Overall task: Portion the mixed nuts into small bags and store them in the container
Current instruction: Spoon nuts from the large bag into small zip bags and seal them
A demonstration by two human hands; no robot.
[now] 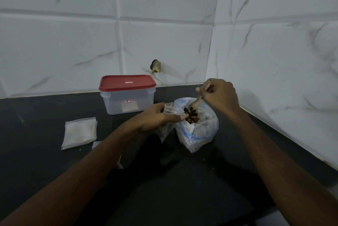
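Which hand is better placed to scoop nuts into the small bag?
Right: the right hand grips the spoon, dipped in the nuts; the left hand is busy holding the small bag.

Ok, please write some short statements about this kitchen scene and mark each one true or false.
1. The right hand holds a spoon that dips into the large plastic bag of mixed nuts. True.
2. The red lid lies beside the container. False: it sits on the container.
3. The left hand grips a small clear bag. True.
4. The stack of empty small bags lies right of the nuts. False: it lies to their left, on the black counter.
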